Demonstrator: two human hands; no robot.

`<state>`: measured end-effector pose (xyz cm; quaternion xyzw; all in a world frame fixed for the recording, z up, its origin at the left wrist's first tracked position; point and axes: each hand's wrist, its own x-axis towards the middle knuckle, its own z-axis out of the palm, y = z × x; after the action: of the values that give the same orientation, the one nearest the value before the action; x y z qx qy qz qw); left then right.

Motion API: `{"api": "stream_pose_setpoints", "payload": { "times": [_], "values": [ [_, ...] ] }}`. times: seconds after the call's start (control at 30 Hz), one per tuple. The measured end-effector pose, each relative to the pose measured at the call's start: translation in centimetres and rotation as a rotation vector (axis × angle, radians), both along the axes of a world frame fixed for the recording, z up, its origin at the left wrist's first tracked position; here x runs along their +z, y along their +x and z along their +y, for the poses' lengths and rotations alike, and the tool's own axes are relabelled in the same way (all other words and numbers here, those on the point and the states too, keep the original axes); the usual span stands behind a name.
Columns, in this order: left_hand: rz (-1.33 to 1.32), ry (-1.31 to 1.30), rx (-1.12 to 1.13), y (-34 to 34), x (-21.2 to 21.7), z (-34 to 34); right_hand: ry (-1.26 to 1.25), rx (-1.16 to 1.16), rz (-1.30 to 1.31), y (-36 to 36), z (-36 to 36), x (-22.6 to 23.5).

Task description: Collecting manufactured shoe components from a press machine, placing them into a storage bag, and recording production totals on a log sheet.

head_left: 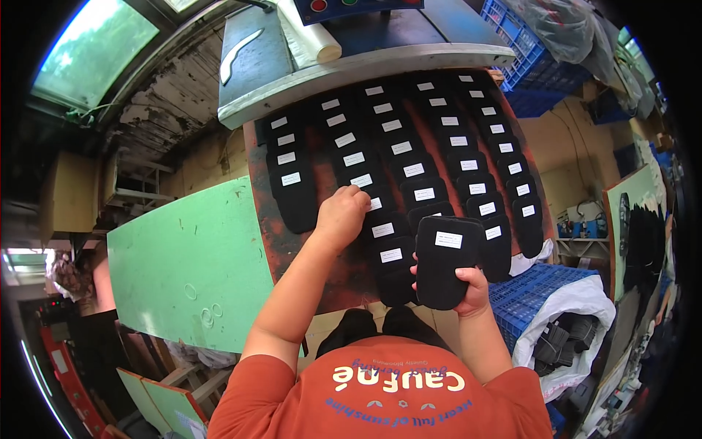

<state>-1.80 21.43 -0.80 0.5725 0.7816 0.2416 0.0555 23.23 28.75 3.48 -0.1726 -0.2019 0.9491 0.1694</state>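
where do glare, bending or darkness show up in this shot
Head view: bright, washed-out window at upper left; head view: fisheye bending bows the pale front edge of the far worktop; head view: overlapping black pads blend together in places, their white labels standing out; head view: black vignetting fills the corners.

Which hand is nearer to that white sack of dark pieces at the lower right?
Right. The right hand, holding a black pad, is left of the white sack; the left hand is farther left, at the rows of black pads.
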Motion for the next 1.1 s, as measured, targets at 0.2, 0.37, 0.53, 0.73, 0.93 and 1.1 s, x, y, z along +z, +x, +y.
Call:
{"api": "stream_pose_setpoints", "payload": {
  "times": [0.2,0.37,0.53,0.73,0.93,1.1],
  "values": [
    [-0.454,0.138,0.078,1.5,2.9,-6.0,-0.021,0.014,0.029,0.6,1.3,-0.5],
    [-0.597,-0.289,-0.169,5.4,4.1,-13.1,-0.012,0.101,0.054,-1.1,1.8,-0.3],
    [-0.319,0.247,0.199,3.6,2.2,-6.2,-0.035,0.119,0.009,-2.8,1.1,-0.6],
    [-0.064,0.193,0.198,1.5,-1.0,-0.9,-0.005,0.105,0.001,-2.5,0.7,-0.3],
    [0.066,0.040,0.150,1.6,-0.6,-0.6,-0.010,0.042,-0.046,-1.5,0.4,-0.3],
    [-0.357,0.136,0.062,4.1,2.5,-6.8,-0.007,0.003,-0.037,-1.3,0.7,-0.5]
  ]
}}
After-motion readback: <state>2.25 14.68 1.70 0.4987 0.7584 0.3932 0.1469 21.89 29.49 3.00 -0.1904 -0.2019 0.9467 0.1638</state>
